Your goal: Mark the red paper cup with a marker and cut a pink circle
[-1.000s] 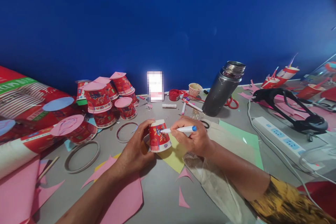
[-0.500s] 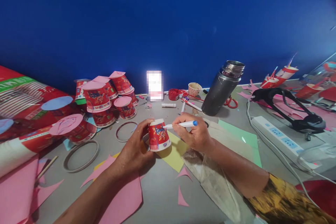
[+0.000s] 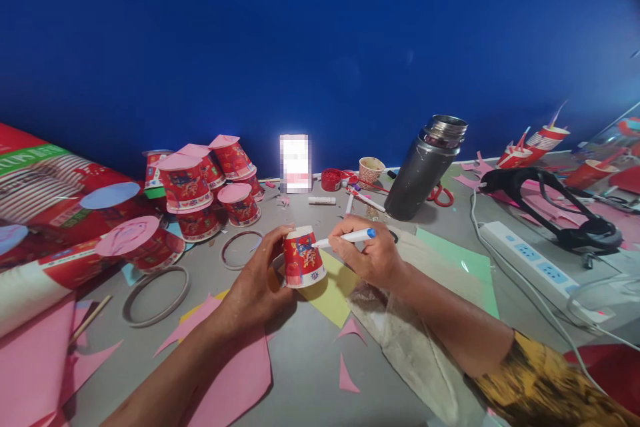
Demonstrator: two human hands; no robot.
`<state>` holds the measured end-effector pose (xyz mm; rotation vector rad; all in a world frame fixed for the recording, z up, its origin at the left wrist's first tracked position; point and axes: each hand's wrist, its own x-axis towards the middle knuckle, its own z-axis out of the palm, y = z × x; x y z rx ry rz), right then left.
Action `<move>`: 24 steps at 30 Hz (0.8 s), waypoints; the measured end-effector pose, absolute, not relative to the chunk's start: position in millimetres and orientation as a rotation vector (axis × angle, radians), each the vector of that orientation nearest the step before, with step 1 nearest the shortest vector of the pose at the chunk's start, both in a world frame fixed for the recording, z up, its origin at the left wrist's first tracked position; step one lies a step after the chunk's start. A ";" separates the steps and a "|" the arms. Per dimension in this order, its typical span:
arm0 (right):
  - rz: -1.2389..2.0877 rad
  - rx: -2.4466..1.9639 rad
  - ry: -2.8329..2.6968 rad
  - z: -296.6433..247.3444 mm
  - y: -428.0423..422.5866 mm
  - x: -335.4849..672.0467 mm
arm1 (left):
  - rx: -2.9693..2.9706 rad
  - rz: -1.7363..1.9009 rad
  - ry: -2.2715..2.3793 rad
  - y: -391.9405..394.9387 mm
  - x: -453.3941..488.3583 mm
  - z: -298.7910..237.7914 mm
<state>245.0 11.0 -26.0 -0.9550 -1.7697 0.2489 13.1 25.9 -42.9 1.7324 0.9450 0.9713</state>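
Observation:
My left hand (image 3: 260, 273) is wrapped round the left side of a red printed paper cup (image 3: 304, 261), held upside down above the table. In my right hand (image 3: 367, 250) is a white marker pen (image 3: 350, 237) with a blue end. Its tip points left and meets or nearly meets the printed side of the cup; exact contact is too small to tell. A yellow paper sheet (image 3: 333, 300) lies below the cup. Under my right forearm is a pale, stained cloth (image 3: 410, 340). Pink paper (image 3: 240, 373) lies beneath my left forearm.
Stacked red cups (image 3: 187, 187) with pink paper discs stand at the left. A dark thermos (image 3: 423, 170) without a lid, a roll of red ribbon (image 3: 331, 179) and red-handled scissors (image 3: 441, 195) are at the back. Rightward lie a power strip (image 3: 530, 260) and a black strap frame (image 3: 550, 207).
The marker's tip has moved slightly down along the cup's side, and the pen tilts a little more. My left hand and the cup stay nearly in place.

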 end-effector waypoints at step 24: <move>0.007 -0.875 -1.866 -25.9 9.4 242.9 | 1.862 1.013 0.845 34.5 7.0 -49.7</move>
